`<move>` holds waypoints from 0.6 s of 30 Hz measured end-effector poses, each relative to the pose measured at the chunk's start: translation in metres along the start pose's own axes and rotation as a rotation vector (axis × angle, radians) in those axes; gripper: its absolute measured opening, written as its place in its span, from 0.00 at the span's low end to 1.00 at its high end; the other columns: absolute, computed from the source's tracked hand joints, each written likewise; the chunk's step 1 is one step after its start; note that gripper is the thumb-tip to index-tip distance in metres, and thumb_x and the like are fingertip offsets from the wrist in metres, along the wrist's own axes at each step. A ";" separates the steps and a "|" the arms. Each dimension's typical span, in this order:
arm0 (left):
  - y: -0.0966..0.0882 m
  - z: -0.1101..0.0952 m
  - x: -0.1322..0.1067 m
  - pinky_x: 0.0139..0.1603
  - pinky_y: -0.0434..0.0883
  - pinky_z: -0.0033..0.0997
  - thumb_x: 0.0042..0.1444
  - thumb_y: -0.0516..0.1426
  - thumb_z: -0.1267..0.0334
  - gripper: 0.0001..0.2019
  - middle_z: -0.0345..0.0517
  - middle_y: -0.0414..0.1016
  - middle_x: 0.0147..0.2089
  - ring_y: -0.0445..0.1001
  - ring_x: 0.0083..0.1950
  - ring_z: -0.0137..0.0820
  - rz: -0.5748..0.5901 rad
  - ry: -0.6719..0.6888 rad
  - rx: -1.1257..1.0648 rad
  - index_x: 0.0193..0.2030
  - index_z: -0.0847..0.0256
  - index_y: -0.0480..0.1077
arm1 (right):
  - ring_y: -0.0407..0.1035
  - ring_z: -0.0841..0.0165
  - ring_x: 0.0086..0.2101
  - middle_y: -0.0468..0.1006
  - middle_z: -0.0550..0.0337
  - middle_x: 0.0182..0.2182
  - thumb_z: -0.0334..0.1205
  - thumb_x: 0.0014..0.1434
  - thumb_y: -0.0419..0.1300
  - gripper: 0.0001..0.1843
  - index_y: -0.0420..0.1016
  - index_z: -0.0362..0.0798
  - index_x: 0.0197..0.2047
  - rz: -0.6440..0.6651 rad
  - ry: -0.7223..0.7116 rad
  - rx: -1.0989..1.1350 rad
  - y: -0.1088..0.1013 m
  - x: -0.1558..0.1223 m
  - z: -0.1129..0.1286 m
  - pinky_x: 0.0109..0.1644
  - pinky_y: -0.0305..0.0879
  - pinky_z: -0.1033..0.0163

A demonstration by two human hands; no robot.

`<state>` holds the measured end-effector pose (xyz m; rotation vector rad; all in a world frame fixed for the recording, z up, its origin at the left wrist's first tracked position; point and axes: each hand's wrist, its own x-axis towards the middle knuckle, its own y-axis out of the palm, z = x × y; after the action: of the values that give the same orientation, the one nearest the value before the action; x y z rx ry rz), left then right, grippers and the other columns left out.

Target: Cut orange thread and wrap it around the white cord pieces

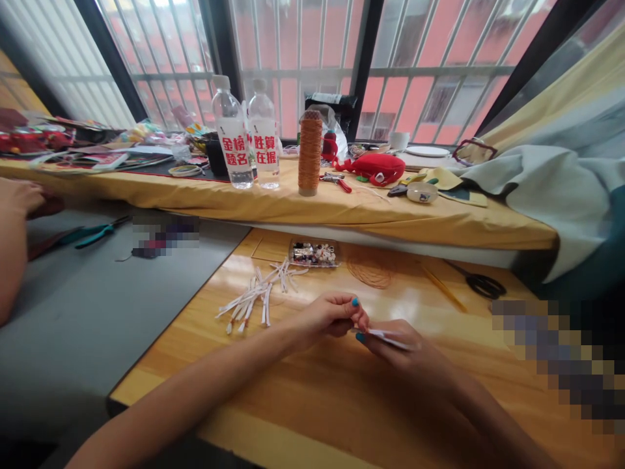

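My right hand [395, 345] pinches a thin white strip [392, 340] that looks folded, low over the wooden table [312, 404]. Close against its tip, the closed fingers of my left hand [336, 314] meet the right fingertips; whatever lies between the left fingers is too small to tell. Several similar white strips [254, 293] lie in a loose pile left of my hands, some with orange thread near their ends. Beyond my hands are a clear tray of beads [315, 253] and a loose coil of thin orange thread [371, 272].
A yellow pencil [442, 286] and black scissors [483, 284] lie at the right. On the cloth-covered sill [263, 206] stand two bottles [233, 140] and an orange thread spool [310, 153]. Another person's arm [10, 247] rests over the grey table [97, 293], near teal-handled pliers [100, 233].
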<state>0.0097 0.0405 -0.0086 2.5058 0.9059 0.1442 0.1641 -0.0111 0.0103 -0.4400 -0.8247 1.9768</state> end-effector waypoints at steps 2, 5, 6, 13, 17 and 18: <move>-0.001 0.001 0.002 0.17 0.37 0.25 0.42 0.58 0.50 0.20 0.38 0.62 0.22 0.46 0.14 0.15 -0.033 -0.027 0.008 0.20 0.66 0.58 | 0.50 0.74 0.21 0.54 0.67 0.18 0.46 0.58 0.42 0.19 0.55 0.47 0.20 0.034 0.015 0.039 0.002 0.000 -0.006 0.26 0.49 0.67; -0.002 0.002 0.002 0.17 0.38 0.25 0.42 0.58 0.50 0.19 0.38 0.62 0.23 0.46 0.16 0.15 -0.047 -0.046 0.030 0.21 0.66 0.58 | 0.50 0.74 0.22 0.53 0.67 0.18 0.48 0.57 0.43 0.20 0.54 0.47 0.18 0.053 0.039 0.105 0.004 0.001 -0.012 0.27 0.48 0.67; -0.002 0.001 0.001 0.18 0.38 0.24 0.42 0.58 0.51 0.19 0.39 0.62 0.23 0.47 0.16 0.15 -0.051 -0.047 0.036 0.21 0.66 0.58 | 0.49 0.75 0.21 0.52 0.67 0.17 0.49 0.57 0.44 0.21 0.52 0.47 0.18 0.049 0.045 0.133 0.005 0.002 -0.014 0.26 0.47 0.67; -0.001 0.002 -0.001 0.17 0.39 0.23 0.44 0.57 0.52 0.18 0.40 0.63 0.24 0.48 0.17 0.16 -0.061 -0.055 0.055 0.21 0.67 0.59 | 0.44 0.77 0.17 0.47 0.69 0.14 0.49 0.56 0.46 0.23 0.47 0.48 0.15 0.044 0.056 0.310 0.009 0.005 -0.014 0.20 0.42 0.67; -0.008 0.001 0.003 0.16 0.39 0.22 0.43 0.58 0.56 0.15 0.40 0.62 0.22 0.49 0.16 0.15 -0.081 -0.055 0.025 0.21 0.67 0.59 | 0.43 0.77 0.16 0.46 0.70 0.13 0.49 0.55 0.48 0.24 0.46 0.48 0.14 0.035 0.076 0.358 0.010 0.001 -0.016 0.19 0.40 0.67; -0.012 0.000 0.004 0.16 0.39 0.21 0.43 0.58 0.58 0.15 0.38 0.60 0.21 0.49 0.16 0.15 -0.130 -0.029 0.004 0.20 0.66 0.58 | 0.43 0.77 0.16 0.46 0.70 0.12 0.49 0.55 0.48 0.24 0.47 0.48 0.14 0.040 0.084 0.379 0.010 -0.001 -0.017 0.19 0.39 0.67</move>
<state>0.0057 0.0511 -0.0140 2.4378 1.0540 0.0639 0.1686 -0.0092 -0.0082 -0.3144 -0.3774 2.0771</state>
